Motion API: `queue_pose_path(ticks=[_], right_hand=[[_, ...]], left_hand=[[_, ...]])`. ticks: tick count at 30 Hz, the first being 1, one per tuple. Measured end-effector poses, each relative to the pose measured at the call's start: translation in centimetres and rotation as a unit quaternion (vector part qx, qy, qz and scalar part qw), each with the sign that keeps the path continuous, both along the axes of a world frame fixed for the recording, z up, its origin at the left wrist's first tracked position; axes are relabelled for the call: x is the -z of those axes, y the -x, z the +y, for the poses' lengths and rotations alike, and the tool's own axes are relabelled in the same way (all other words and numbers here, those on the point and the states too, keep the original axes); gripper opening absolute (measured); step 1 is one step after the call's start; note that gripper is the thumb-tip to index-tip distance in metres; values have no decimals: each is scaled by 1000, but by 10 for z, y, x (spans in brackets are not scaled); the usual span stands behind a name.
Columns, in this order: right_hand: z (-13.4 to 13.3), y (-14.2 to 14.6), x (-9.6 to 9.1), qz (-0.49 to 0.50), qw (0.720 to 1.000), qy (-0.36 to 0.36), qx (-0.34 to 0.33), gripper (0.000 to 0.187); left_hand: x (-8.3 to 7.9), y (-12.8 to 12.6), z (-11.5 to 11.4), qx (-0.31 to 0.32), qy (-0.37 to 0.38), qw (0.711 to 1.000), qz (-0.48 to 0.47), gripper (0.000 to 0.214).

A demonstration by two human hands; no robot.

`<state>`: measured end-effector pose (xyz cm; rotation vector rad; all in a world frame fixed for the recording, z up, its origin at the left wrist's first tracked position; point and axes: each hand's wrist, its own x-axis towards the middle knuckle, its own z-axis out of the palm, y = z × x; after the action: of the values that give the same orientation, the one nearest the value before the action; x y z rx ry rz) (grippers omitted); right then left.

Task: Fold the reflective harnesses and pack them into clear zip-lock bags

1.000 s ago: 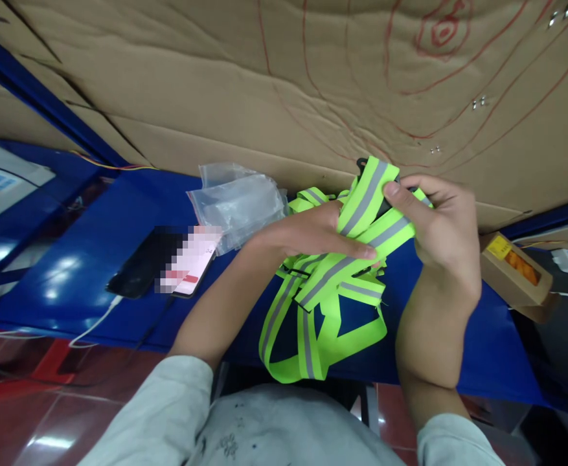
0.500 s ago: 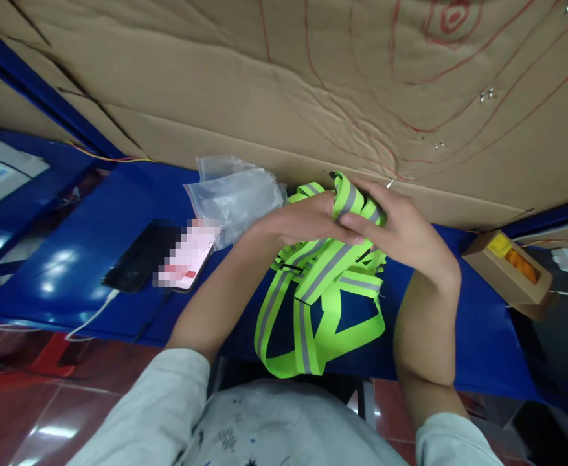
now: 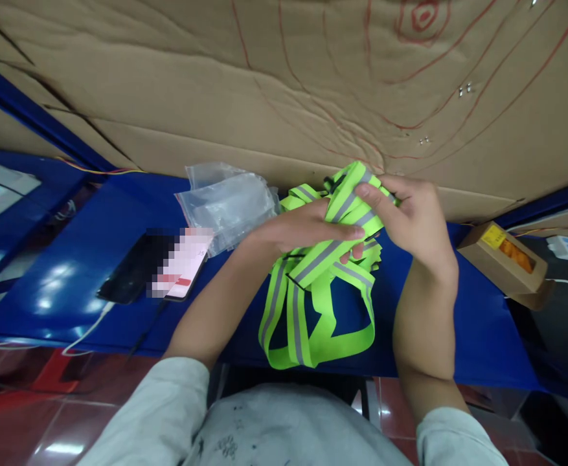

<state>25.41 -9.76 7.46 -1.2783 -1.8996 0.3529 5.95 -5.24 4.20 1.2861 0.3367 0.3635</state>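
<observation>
- The yellow-green reflective strap (image 3: 344, 204) is held just right of the frame's centre, above the blue table (image 3: 70, 249); more webbing is heaped beneath, with loose loops (image 3: 296, 323) hanging toward the lower centre.
- By the left hand (image 3: 307, 226) the folded layers are gripped from the left, 1 digit laid across the top and fingertips showing below.
- By the right hand (image 3: 414, 207) the upper right of the fold is pinched, the thumb pressed on top; the fingers behind are partly hidden.
- The webbing is judged light, soft and limp, hardly fragile; stacked layers may slide if the grip is loosened.
- A dark fitting (image 3: 332, 183) at the fold's upper left is probably hard and stiffer than the band.
- Hold is best taken flat across all layers, with 2 hands, clear of the fitting and the tangle-prone loops.
</observation>
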Motion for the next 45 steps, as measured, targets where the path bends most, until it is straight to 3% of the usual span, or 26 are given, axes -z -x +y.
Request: queue_pose_path(ticks=[4,9,13,17,19,22,25,29,31,39,45], right_hand=[[-2,6,-2,27,999,23,-12,56],[-5,11,-1,120,992,5,39,50],[4,10,8,271,952,146,3,37],[12,9,13,221,969,112,-2,35],[8,11,11,170,975,135,-42,44],[-1,17,8,124,974,172,-76,42],[-3,23,8,125,982,135,-34,40],[-2,14,4,108,994,8,15,37],[-3,5,0,85,996,-33,24,42],[-4,3,-2,92,995,-22,28,36],[-7,13,-3,153,986,8,62,30]], left_hand=[[-5,8,7,52,-142,988,12,31],[1,14,14,36,-134,990,9,24],[-3,17,9,53,-198,979,-14,28],[-8,17,6,26,-243,969,-35,33],[-8,16,9,8,-250,967,-37,34],[-4,12,12,-23,-232,972,-31,37],[3,10,12,-48,-131,989,-40,33],[7,10,6,55,90,993,-47,39],[8,10,3,90,148,983,-55,44],[12,7,3,51,108,991,-51,42],[8,4,1,20,4,999,-50,34]])
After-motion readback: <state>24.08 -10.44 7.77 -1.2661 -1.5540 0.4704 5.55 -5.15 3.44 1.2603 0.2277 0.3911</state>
